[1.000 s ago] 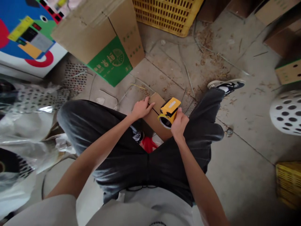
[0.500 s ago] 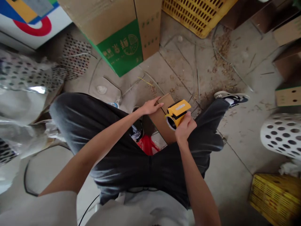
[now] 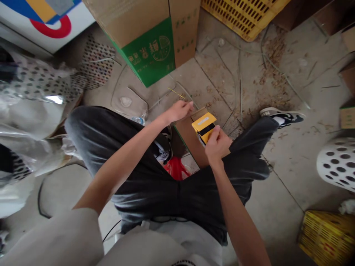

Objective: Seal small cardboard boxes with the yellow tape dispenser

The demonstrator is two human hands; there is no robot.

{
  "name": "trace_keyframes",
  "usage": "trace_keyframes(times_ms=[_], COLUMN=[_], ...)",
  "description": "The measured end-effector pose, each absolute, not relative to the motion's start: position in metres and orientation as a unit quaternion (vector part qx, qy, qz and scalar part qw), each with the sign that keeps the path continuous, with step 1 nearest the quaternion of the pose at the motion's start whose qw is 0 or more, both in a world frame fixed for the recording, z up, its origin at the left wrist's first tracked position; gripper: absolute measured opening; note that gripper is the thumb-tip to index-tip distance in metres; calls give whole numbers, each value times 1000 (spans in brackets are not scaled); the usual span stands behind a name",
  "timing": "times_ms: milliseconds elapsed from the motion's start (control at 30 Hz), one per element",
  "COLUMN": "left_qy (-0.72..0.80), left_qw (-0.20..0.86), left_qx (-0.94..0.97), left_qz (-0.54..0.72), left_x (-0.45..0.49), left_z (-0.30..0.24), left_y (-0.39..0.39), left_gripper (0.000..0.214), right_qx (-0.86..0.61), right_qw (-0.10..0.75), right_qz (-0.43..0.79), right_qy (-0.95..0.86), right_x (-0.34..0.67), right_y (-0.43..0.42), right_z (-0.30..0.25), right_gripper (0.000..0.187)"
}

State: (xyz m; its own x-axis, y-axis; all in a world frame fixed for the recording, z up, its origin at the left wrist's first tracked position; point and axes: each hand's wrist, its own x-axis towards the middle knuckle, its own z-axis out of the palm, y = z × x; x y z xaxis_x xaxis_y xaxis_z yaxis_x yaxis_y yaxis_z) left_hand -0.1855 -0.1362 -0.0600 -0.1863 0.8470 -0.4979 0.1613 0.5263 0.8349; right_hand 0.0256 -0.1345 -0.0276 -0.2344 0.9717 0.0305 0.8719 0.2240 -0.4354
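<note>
Seated person, legs spread, dark grey trousers [image 3: 111, 125], looking down at a low cardboard box [image 3: 191, 146] between the knees. The right hand [image 3: 217, 145] had a yellow tape dispenser [image 3: 203, 126], fingers [image 3: 217, 129] wrapped closed around its body, and the dispenser sat right on top of the box near its far flap. Tape roll mostly hidden, can't tell if tape was touching the cardboard. The left hand [image 3: 179, 111] was empty, fingers [image 3: 188, 106] loosely curled and partly open, just beside the box's far edge; can't tell if they were touching it.

Red plastic bag [image 3: 176, 169] lay below the box, between the legs, and a small plastic bottle [image 3: 138, 120] lay just past the left knee. Black-and-white sneaker [image 3: 283, 117] at the right foot. Concrete floor [image 3: 277, 207] had dry straw debris [image 3: 274, 62] on it. Upright carton with a green printed panel [image 3: 149, 55] stood ahead, yellow plastic crate [image 3: 244, 14] behind it to the right, second yellow crate [image 3: 327, 238] lower right. White perforated basket [image 3: 338, 162] at right edge, silver dotted plastic sheeting [image 3: 33, 111] heaped at left, colourful printed board [image 3: 50, 26] top left.
</note>
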Motion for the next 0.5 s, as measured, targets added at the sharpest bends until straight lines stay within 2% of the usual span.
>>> trace_keyframes(times_ms=[233, 500], left_qy=[635, 610], left_qw=[618, 631], left_qx=[314, 299], left_qz=[341, 374], left_x=[-172, -171], left_z=[-9, -4], left_y=[-143, -141], left_gripper=[34, 35], right_qx=[-614, -618], right_qw=[125, 146], right_qz=[156, 163], right_qy=[-764, -755], right_x=[22, 21], right_y=[-132, -132], right_z=[-26, -25], right_gripper=[62, 62])
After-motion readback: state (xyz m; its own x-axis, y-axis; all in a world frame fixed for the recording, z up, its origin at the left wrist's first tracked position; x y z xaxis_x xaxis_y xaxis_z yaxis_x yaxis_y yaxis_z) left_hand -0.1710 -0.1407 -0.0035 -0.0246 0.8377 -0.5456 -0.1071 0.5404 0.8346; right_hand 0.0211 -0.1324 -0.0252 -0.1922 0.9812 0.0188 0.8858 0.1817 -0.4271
